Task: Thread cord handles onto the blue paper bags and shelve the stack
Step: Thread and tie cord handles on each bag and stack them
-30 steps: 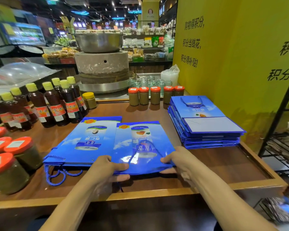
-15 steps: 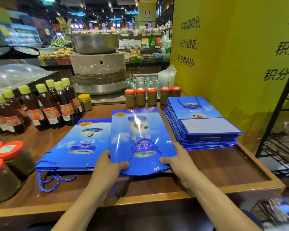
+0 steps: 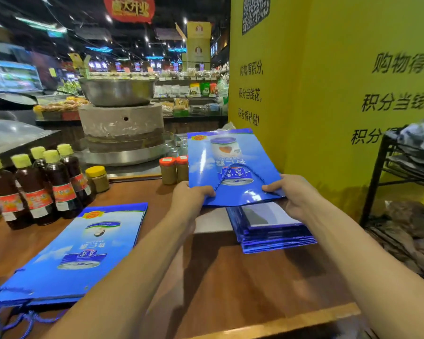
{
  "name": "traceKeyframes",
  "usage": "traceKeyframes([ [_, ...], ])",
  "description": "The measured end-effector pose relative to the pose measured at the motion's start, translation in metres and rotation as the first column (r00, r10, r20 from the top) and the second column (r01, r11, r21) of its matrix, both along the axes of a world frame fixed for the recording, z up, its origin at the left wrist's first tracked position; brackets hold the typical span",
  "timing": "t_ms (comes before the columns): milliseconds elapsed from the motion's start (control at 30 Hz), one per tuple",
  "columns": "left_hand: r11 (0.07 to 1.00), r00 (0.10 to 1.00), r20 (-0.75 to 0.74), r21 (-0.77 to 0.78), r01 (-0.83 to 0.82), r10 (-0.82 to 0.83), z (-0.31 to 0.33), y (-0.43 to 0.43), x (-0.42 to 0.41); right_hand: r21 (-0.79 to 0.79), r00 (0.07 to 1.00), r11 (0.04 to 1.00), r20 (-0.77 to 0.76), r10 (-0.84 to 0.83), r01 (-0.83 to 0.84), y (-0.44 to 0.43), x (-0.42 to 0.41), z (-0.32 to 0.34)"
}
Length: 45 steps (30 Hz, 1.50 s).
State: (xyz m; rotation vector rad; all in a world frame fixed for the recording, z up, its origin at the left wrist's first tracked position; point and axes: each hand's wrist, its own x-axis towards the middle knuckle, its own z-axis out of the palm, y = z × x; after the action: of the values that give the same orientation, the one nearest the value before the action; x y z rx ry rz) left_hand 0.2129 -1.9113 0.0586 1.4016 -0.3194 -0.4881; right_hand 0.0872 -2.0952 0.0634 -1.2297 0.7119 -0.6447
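Pinching from both sides, the left hand [image 3: 192,198] grips the near left corner of a flat, glossy blue paper bag [image 3: 230,152], thumb on top and fingers curled beneath, and the right hand [image 3: 288,195] holds the near right corner the same way. The bag hangs tilted in the air, clear of the brown wooden table [image 3: 230,277].

At far left stand dark sauce bottles with yellow caps [image 3: 59,187]. Near them a second flat blue bag [image 3: 83,250] lies on the table, cords trailing off its near edge. A twisted blue cord handle [image 3: 233,171] loops across the held bag's printed face, so it looks threaded. Directly below it sits the stack of folded blue bags [image 3: 274,233], and a black metal rack [image 3: 380,182] stands at far right.

One bag seems light and fairly stiff, so two corner pinches suffice. The slick coating will likely let stacked bags slide and fan, so the stack is best gripped at both side edges, with the fingers underneath.
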Motion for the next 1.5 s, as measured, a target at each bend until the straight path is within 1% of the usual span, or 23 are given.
traceKeyframes([
  [67,0.999,0.998,-0.035,-0.004,0.046,-0.046,-0.006,-0.032,-0.006,0.008,0.998,0.999,-0.046,-0.047,0.048,-0.033,-0.006,-0.001],
  [167,0.993,0.995,-0.044,0.062,0.096,-0.093,-0.025,-0.071,-0.013,-0.008,0.987,0.997,-0.139,-0.076,0.076,-0.067,-0.022,-0.011],
  [233,0.987,0.993,-0.019,0.115,0.116,-0.115,-0.037,-0.089,-0.02,-0.067,0.967,0.993,-0.234,-0.106,0.093,-0.076,-0.034,-0.02],
  [300,0.968,0.988,0.02,0.206,0.143,-0.15,-0.047,-0.101,-0.025,-0.136,0.943,0.986,-0.307,-0.131,0.093,-0.081,-0.046,-0.03],
  [333,0.955,0.984,0.073,0.263,0.138,-0.162,-0.055,-0.107,-0.024,-0.17,0.931,0.981,-0.334,-0.149,0.096,-0.086,-0.05,-0.036],
  [400,0.906,0.954,0.214,0.408,0.108,-0.21,-0.066,-0.114,-0.022,-0.298,0.893,0.951,-0.4,-0.206,0.086,-0.096,-0.055,-0.047],
  [467,0.816,0.884,0.358,0.576,0.045,-0.301,-0.06,-0.108,-0.031,-0.432,0.86,0.901,-0.442,-0.256,0.046,-0.099,-0.058,-0.05],
  [500,0.774,0.834,0.437,0.633,-0.018,-0.338,-0.058,-0.104,-0.036,-0.487,0.851,0.873,-0.45,-0.269,0.018,-0.105,-0.058,-0.055],
  [533,0.753,0.786,0.496,0.656,-0.061,-0.369,-0.058,-0.102,-0.04,-0.521,0.842,0.853,-0.464,-0.275,-0.008,-0.115,-0.058,-0.061],
  [567,0.751,0.755,0.522,0.657,-0.06,-0.397,-0.059,-0.1,-0.042,-0.544,0.829,0.836,-0.496,-0.258,-0.065,-0.11,-0.059,-0.059],
  [633,0.749,0.74,0.478,0.661,0.051,-0.473,-0.063,-0.096,-0.045,-0.535,0.812,0.83,-0.549,-0.199,-0.159,-0.1,-0.062,-0.058],
  [667,0.719,0.734,0.433,0.686,0.107,-0.523,-0.065,-0.095,-0.046,-0.489,0.819,0.851,-0.558,-0.134,-0.193,-0.094,-0.064,-0.056],
  [733,0.664,0.713,0.399,0.737,0.125,-0.577,-0.069,-0.095,-0.04,-0.412,0.811,0.862,-0.585,-0.003,-0.294,-0.096,-0.072,-0.06],
  [800,0.615,0.685,0.392,0.781,0.104,-0.614,-0.069,-0.097,-0.033,-0.407,0.737,0.808,-0.674,0.049,-0.426,-0.101,-0.079,-0.064],
  [867,0.549,0.639,0.374,0.83,0.093,-0.673,-0.066,-0.1,-0.028,-0.405,0.672,0.775,-0.74,0.034,-0.485,-0.107,-0.081,-0.066],
  [933,0.502,0.607,0.367,0.863,0.061,-0.705,-0.063,-0.104,-0.024,-0.436,0.636,0.74,-0.772,-0.015,-0.512,-0.107,-0.08,-0.067],
  [967,0.491,0.597,0.378,0.87,0.031,-0.707,-0.062,-0.105,-0.023,-0.476,0.63,0.709,-0.775,-0.058,-0.521,-0.108,-0.079,-0.068],
  [1033,0.477,0.585,0.404,0.878,-0.032,-0.704,-0.061,-0.108,-0.021,-0.518,0.627,0.678,-0.772,-0.107,-0.521,-0.11,-0.077,-0.069],
  [1133,0.457,0.562,0.431,0.884,-0.103,-0.706,-0.063,-0.112,-0.017,-0.529,0.624,0.662,-0.773,-0.116,-0.532,-0.118,-0.076,-0.072],
  [1200,0.446,0.549,0.436,0.886,-0.126,-0.713,-0.066,-0.112,-0.016,-0.511,0.626,0.669,-0.775,-0.087,-0.539,-0.12,-0.076,-0.073],
  [1267,0.431,0.547,0.43,0.892,-0.137,-0.718,-0.067,-0.111,-0.015,-0.502,0.601,0.645,-0.795,-0.081,-0.576,-0.119,-0.074,-0.075],
  [1367,0.41,0.545,0.419,0.9,-0.145,-0.726,-0.062,-0.11,-0.015,-0.517,0.547,0.597,-0.823,-0.152,-0.613,-0.12,-0.07,-0.075],
  [1500,0.379,0.528,0.406,0.911,-0.164,-0.746,-0.056,-0.108,-0.015,-0.539,0.538,0.555,-0.823,-0.184,-0.634,-0.12,-0.071,-0.077],
])
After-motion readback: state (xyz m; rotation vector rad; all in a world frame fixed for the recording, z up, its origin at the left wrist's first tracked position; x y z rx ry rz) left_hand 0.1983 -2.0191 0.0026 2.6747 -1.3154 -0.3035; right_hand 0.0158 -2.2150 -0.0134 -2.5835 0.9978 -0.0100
